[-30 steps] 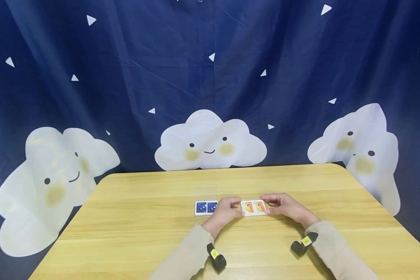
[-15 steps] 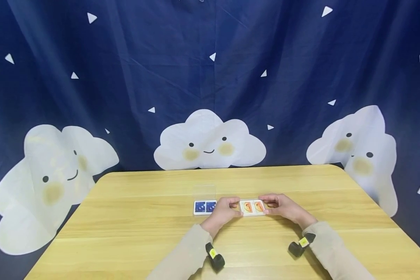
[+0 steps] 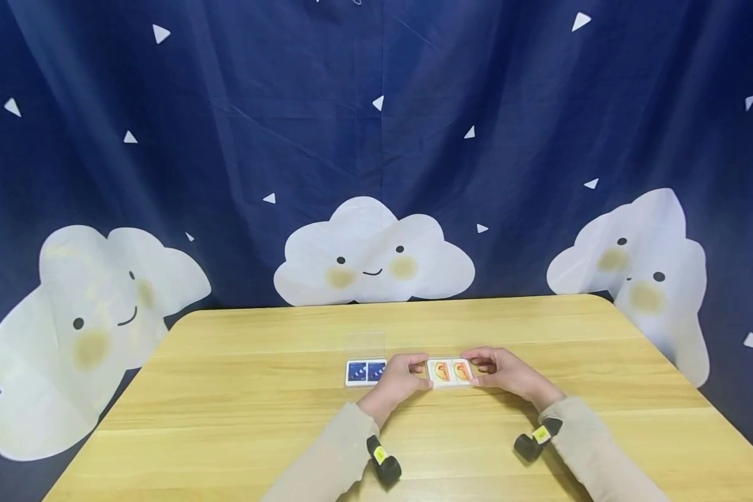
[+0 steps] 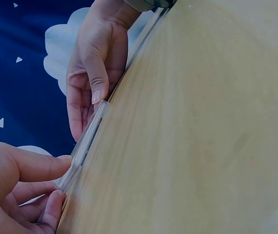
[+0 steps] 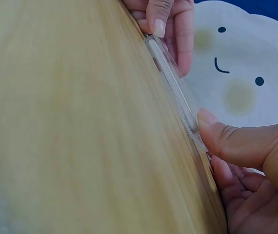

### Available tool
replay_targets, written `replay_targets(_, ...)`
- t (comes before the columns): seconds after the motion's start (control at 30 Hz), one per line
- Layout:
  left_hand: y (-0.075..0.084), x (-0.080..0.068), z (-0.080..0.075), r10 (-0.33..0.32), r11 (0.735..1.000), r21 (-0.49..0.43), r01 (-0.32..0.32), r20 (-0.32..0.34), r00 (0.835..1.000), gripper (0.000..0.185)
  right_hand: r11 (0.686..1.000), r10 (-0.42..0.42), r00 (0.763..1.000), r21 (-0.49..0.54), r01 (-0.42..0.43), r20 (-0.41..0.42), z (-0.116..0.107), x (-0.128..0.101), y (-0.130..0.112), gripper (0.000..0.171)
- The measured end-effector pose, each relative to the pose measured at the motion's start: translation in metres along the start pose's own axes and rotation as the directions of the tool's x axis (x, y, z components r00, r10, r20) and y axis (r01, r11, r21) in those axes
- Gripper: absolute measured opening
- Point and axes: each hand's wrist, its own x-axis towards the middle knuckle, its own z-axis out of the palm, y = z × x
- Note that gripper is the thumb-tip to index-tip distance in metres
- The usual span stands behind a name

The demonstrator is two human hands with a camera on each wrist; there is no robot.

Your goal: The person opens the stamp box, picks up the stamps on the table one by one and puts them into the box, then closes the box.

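A flat white card (image 3: 450, 371) with two orange pictures lies on the wooden table (image 3: 257, 411), held at both ends. My left hand (image 3: 416, 371) pinches its left end between thumb and fingers. At the right end, my right hand (image 3: 479, 369) pinches it the same way. In the left wrist view the card (image 4: 88, 141) shows edge-on, resting on the table between the left hand (image 4: 56, 180) and the right hand (image 4: 95, 73). The right wrist view shows the card (image 5: 175, 87) with the right thumb (image 5: 227, 136) on its near end.
A second white card (image 3: 365, 371) with two dark blue pictures lies just left of my left hand. Behind it stands a small clear plastic piece (image 3: 365, 343). A blue curtain with white clouds (image 3: 373, 254) hangs past the table's far edge.
Both hands keep their hold on the card in the same place. Only the head view has shifted slightly.
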Motion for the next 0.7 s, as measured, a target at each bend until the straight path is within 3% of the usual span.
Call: replay_targets(0.7,0.0037,-0.0021,-0.0004,0.037,0.998,0.043,-0.038,0.016,0.999,0.049,1.000,-0.026,0.999,0.001,0.026,0.030,-0.0030,0.0011,0.0002,0.053)
